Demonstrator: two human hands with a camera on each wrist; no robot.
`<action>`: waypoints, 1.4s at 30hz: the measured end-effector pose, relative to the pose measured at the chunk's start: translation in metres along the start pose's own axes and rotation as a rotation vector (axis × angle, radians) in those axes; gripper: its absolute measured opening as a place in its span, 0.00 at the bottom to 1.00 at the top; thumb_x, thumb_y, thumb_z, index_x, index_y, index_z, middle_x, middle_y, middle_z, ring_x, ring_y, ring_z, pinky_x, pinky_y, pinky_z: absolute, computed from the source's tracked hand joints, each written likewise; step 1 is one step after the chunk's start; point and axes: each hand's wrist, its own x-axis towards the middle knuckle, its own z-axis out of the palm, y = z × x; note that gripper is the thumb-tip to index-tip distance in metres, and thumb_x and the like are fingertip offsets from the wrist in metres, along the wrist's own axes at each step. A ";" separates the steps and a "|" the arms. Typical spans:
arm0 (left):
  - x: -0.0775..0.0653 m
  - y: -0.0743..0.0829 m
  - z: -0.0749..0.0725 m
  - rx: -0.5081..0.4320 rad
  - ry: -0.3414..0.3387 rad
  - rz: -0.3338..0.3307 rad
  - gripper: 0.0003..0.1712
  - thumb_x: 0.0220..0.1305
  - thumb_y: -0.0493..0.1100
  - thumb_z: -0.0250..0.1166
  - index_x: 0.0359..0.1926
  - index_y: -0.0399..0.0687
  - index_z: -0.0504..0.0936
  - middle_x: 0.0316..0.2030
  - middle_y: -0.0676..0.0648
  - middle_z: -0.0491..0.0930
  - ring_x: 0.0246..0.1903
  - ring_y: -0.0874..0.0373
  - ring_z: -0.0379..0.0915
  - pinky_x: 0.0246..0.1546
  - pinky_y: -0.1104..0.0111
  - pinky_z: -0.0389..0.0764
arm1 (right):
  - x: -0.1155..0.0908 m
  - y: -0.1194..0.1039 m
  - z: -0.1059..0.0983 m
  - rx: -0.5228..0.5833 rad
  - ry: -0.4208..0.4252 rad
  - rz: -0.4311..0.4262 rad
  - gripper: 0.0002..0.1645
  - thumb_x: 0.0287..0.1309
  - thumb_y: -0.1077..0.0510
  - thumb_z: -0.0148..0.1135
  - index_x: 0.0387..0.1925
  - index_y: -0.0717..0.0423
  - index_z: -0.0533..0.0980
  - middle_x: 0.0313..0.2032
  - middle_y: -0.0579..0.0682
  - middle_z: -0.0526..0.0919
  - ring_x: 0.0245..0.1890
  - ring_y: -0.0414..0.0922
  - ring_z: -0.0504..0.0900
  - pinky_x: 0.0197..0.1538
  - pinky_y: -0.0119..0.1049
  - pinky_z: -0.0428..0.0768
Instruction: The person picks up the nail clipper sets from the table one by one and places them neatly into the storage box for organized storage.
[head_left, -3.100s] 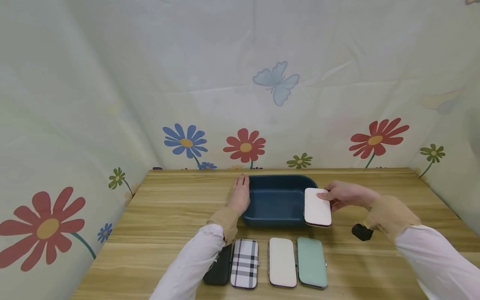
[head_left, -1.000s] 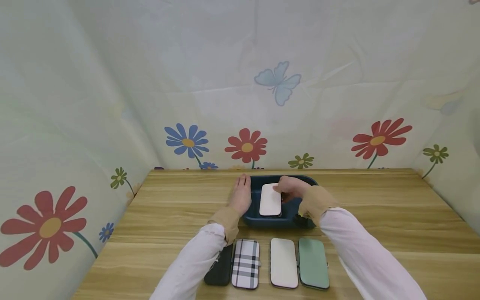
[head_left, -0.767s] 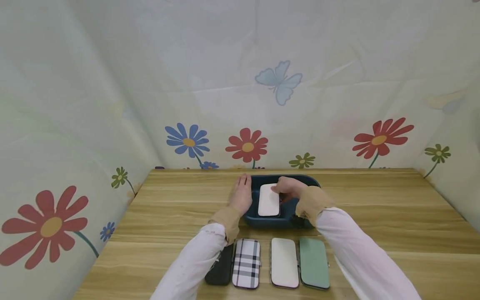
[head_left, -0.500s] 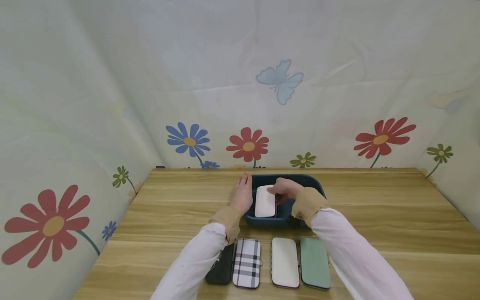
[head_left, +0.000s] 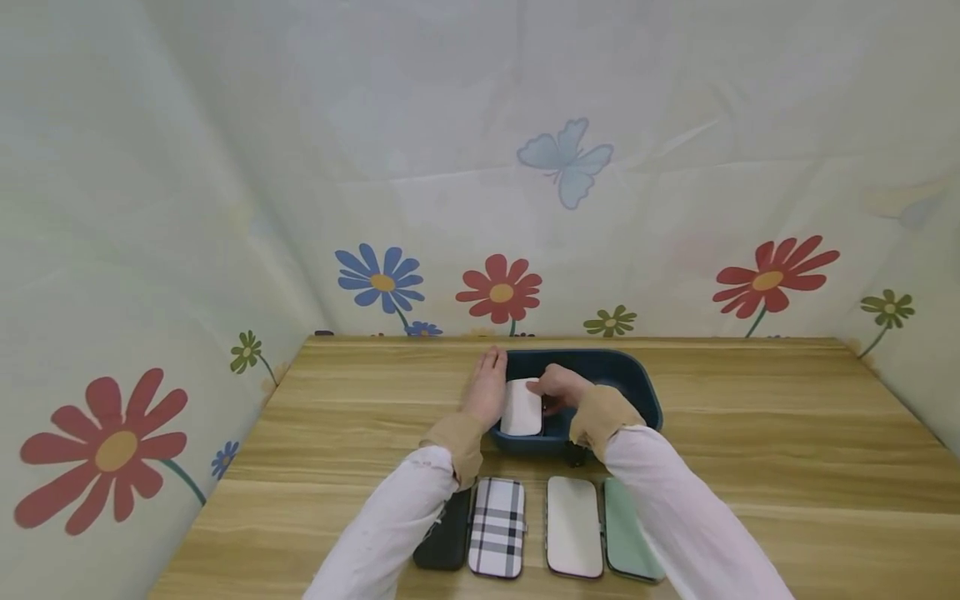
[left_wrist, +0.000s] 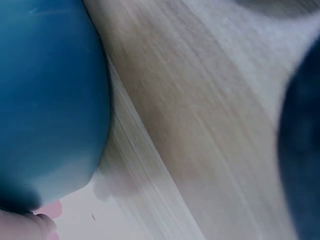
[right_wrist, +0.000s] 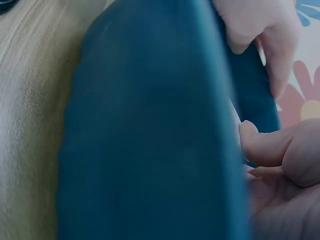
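A dark blue rectangular basin (head_left: 637,392) stands at the back of the table. At its left end, my left hand (head_left: 487,390) holds the wall, its fingers lying along the outside; in the right wrist view its thumb reaches over the rim. My right hand (head_left: 562,388) pinches the right edge of a slim white case (head_left: 522,408), thumb on top, down inside the basin's left end. The case leans a little. Its underside is hidden. In the right wrist view the near basin wall (right_wrist: 150,125) covers most of the case.
Along the front lie a black case (head_left: 444,537), partly behind my left sleeve, a plaid case (head_left: 497,527), a cream case (head_left: 573,527) and a green case (head_left: 626,533), partly under my right sleeve. A flowered curtain (head_left: 450,167) closes off the back of the wooden table (head_left: 787,433).
My right hand has carried the white case from the basin's right side to its left end and lowered it there. The left hand has stayed on the basin.
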 end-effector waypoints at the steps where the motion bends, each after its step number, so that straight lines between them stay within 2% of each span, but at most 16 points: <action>1: 0.000 0.000 0.000 0.000 0.001 0.005 0.26 0.66 0.27 0.46 0.64 0.33 0.57 0.63 0.37 0.55 0.62 0.44 0.49 0.60 0.62 0.51 | 0.002 0.001 0.001 0.000 0.005 0.006 0.16 0.64 0.61 0.49 0.42 0.74 0.69 0.28 0.57 0.73 0.23 0.47 0.74 0.33 0.39 0.79; 7: 0.000 -0.001 0.001 -0.021 0.031 0.025 0.27 0.62 0.27 0.52 0.63 0.33 0.60 0.62 0.37 0.58 0.61 0.44 0.51 0.59 0.62 0.54 | 0.006 0.005 0.003 -0.003 0.007 0.032 0.16 0.64 0.60 0.49 0.40 0.74 0.71 0.27 0.57 0.74 0.22 0.47 0.74 0.34 0.39 0.79; 13: 0.001 -0.004 0.003 -0.054 0.051 0.034 0.27 0.60 0.25 0.52 0.61 0.32 0.62 0.61 0.36 0.59 0.61 0.43 0.51 0.59 0.61 0.54 | 0.008 0.003 0.006 -0.010 0.002 0.036 0.17 0.64 0.60 0.49 0.41 0.74 0.71 0.28 0.59 0.74 0.23 0.48 0.75 0.35 0.40 0.79; 17: 0.002 -0.005 0.004 -0.087 0.046 0.009 0.28 0.59 0.25 0.53 0.62 0.32 0.61 0.62 0.37 0.58 0.61 0.44 0.51 0.59 0.61 0.54 | 0.025 0.008 0.007 -0.005 -0.006 0.057 0.16 0.64 0.60 0.50 0.40 0.74 0.72 0.31 0.61 0.76 0.26 0.50 0.77 0.35 0.42 0.79; 18: 0.002 -0.005 0.004 -0.094 0.043 0.001 0.29 0.58 0.24 0.53 0.62 0.33 0.61 0.62 0.37 0.58 0.61 0.45 0.51 0.59 0.61 0.54 | 0.039 0.016 0.006 0.009 -0.029 0.043 0.18 0.63 0.58 0.52 0.39 0.74 0.73 0.31 0.61 0.76 0.25 0.51 0.78 0.32 0.41 0.79; 21: 0.003 -0.006 0.004 -0.112 0.035 -0.014 0.31 0.57 0.24 0.55 0.63 0.33 0.61 0.62 0.38 0.57 0.62 0.45 0.50 0.59 0.62 0.53 | 0.049 0.019 0.007 0.017 -0.038 0.043 0.18 0.62 0.58 0.54 0.38 0.74 0.73 0.31 0.62 0.76 0.26 0.52 0.78 0.31 0.42 0.79; 24: 0.003 -0.007 0.005 -0.128 0.032 -0.014 0.32 0.55 0.23 0.57 0.62 0.33 0.61 0.62 0.38 0.57 0.62 0.46 0.50 0.59 0.63 0.54 | 0.046 0.016 0.009 0.036 -0.012 0.055 0.18 0.60 0.58 0.56 0.38 0.73 0.73 0.29 0.61 0.76 0.24 0.50 0.77 0.30 0.41 0.80; 25: 0.004 -0.007 0.005 -0.135 0.034 -0.011 0.33 0.54 0.23 0.57 0.62 0.32 0.61 0.62 0.37 0.57 0.61 0.46 0.51 0.59 0.63 0.54 | 0.033 0.008 0.011 0.031 0.017 0.066 0.16 0.60 0.60 0.55 0.38 0.74 0.73 0.29 0.61 0.76 0.24 0.50 0.77 0.32 0.41 0.80; 31: 0.005 -0.010 0.007 -0.157 0.053 0.002 0.33 0.52 0.21 0.56 0.61 0.31 0.62 0.61 0.37 0.58 0.61 0.47 0.52 0.59 0.63 0.55 | 0.014 0.004 0.013 0.066 0.058 -0.004 0.14 0.59 0.60 0.57 0.33 0.72 0.73 0.21 0.54 0.72 0.18 0.44 0.73 0.31 0.37 0.79; 34: 0.007 -0.011 0.009 -0.163 0.050 -0.006 0.34 0.52 0.21 0.56 0.62 0.32 0.61 0.62 0.37 0.58 0.61 0.47 0.51 0.59 0.63 0.54 | 0.014 0.004 0.014 0.059 0.086 -0.021 0.12 0.57 0.60 0.59 0.30 0.69 0.75 0.19 0.52 0.72 0.17 0.43 0.72 0.28 0.36 0.79; 38: 0.007 -0.011 0.010 -0.176 0.032 -0.024 0.34 0.54 0.22 0.56 0.63 0.33 0.60 0.63 0.38 0.56 0.62 0.48 0.49 0.59 0.63 0.54 | 0.014 0.003 0.016 0.002 0.158 -0.042 0.13 0.53 0.60 0.64 0.30 0.70 0.76 0.21 0.54 0.74 0.17 0.44 0.74 0.23 0.35 0.79; 42: 0.007 -0.010 0.009 -0.194 0.024 -0.041 0.34 0.55 0.22 0.55 0.64 0.34 0.59 0.63 0.38 0.55 0.62 0.50 0.49 0.59 0.63 0.54 | 0.007 0.000 0.016 -0.030 0.242 -0.078 0.16 0.47 0.58 0.68 0.30 0.70 0.77 0.24 0.55 0.77 0.21 0.46 0.77 0.25 0.36 0.79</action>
